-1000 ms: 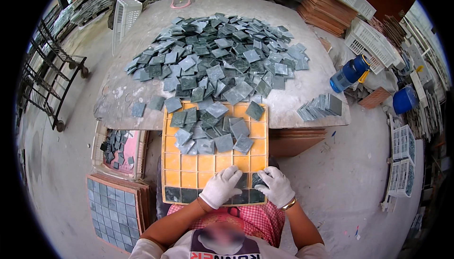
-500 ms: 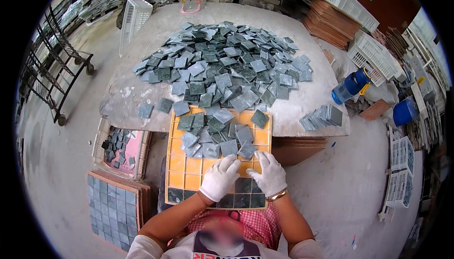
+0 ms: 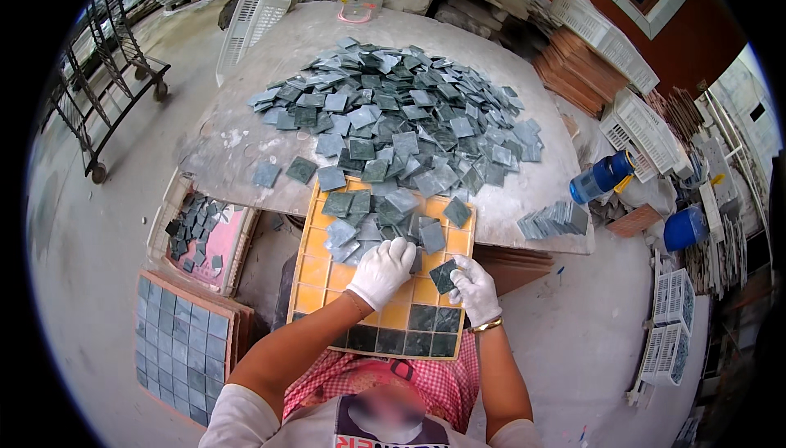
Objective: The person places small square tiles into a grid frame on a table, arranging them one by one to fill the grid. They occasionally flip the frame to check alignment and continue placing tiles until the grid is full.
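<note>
Tile pinched in right hand, lower centre of frame, left hand curled over yellow tray, its grip not determinable.

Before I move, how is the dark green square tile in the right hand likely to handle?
The dark green square tile is probably stiff: it juts out flat from the right hand, without visible sag. Being thin and stone-like, it may chip at its sharp corners. Its flat, square shape suggests sliding rather than rolling.

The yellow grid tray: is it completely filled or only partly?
The tray is only partly filled: dark tiles line its near edge, but several yellow squares are bare.
</note>
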`<state>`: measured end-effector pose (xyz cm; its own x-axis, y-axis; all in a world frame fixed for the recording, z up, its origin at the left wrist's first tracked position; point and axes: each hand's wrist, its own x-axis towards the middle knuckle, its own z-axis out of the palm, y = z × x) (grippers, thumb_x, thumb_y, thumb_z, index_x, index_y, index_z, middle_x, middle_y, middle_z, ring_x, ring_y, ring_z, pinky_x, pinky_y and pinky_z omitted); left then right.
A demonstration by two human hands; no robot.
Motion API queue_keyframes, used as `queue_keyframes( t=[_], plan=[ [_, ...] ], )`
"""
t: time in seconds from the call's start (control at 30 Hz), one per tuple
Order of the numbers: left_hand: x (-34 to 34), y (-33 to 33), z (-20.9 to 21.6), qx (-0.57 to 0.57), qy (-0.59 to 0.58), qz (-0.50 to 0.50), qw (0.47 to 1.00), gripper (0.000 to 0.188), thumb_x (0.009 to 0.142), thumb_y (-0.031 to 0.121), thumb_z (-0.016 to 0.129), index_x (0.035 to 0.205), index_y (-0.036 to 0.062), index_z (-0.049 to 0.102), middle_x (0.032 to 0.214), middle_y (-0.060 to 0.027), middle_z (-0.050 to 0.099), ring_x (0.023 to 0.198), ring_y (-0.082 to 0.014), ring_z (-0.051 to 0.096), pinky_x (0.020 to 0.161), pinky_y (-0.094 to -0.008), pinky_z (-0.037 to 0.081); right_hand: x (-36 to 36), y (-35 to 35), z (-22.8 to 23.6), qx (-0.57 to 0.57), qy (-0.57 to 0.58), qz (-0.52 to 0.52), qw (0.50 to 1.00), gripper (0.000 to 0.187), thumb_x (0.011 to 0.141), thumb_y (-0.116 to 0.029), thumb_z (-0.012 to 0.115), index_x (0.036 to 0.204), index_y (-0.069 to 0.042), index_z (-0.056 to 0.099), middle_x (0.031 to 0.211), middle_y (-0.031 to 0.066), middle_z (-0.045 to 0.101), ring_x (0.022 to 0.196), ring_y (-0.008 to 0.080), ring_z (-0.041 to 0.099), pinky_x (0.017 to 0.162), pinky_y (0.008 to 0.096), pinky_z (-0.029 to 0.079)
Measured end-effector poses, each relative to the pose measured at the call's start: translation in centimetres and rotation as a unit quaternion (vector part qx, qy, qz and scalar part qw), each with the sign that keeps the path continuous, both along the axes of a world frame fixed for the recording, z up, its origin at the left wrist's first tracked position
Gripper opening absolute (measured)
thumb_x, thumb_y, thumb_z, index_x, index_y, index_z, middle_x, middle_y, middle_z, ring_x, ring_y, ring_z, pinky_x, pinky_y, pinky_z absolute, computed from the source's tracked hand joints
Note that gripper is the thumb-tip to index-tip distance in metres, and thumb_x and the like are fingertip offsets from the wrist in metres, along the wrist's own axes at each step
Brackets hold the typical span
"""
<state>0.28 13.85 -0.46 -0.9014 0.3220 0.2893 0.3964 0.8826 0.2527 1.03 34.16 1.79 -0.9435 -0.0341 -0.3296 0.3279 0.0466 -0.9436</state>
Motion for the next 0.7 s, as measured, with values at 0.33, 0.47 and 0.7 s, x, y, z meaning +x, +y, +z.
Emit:
queue_keyframes(
  t=[0.33, 0.47, 0.7],
  plan=[
    [7.5, -6.9, 0.0, 0.087, -0.006, -0.091, 0.992, 0.023, 0.079, 0.015, 0.06, 0.102, 0.0123, 0.057, 0.099, -0.0053, 0.056, 0.085, -0.0257, 0.06, 0.072, -0.0375, 0.05, 2.8, -2.5, -1.7, 0.26, 0.19, 0.283, 0.904, 0.027, 0.086, -0.014, 0.06, 0.111, -0.007, 0.062, 0.088, 0.014, 0.063, 0.072, 0.0267, 0.061, 0.066, 0.0351, 0.049],
    [8.8, -8.3, 0.2, 0.145, -0.071, -0.111, 0.981, 0.045, 0.072, 0.02, 0.072, 0.113, 0.0093, 0.057, 0.111, -0.0098, 0.056, 0.091, -0.0298, 0.06, 0.078, -0.0384, 0.05, 3.8, -3.7, -1.7, 0.355, 0.295, 0.273, 0.844, 0.026, 0.084, -0.017, 0.062, 0.108, -0.006, 0.062, 0.099, 0.0124, 0.06, 0.089, 0.029, 0.06, 0.077, 0.0371, 0.049],
    [7.9, -8.0, -0.2, 0.155, -0.14, -0.066, 0.976, 0.047, 0.07, 0.018, 0.073, 0.113, 0.005, 0.057, 0.113, -0.0131, 0.053, 0.098, -0.0328, 0.057, 0.083, -0.0389, 0.048, 6.2, -5.3, -1.7, 0.458, 0.296, 0.289, 0.787, 0.035, 0.079, -0.02, 0.067, 0.109, -0.005, 0.059, 0.107, 0.0106, 0.056, 0.095, 0.026, 0.061, 0.078, 0.0346, 0.052]
  ],
)
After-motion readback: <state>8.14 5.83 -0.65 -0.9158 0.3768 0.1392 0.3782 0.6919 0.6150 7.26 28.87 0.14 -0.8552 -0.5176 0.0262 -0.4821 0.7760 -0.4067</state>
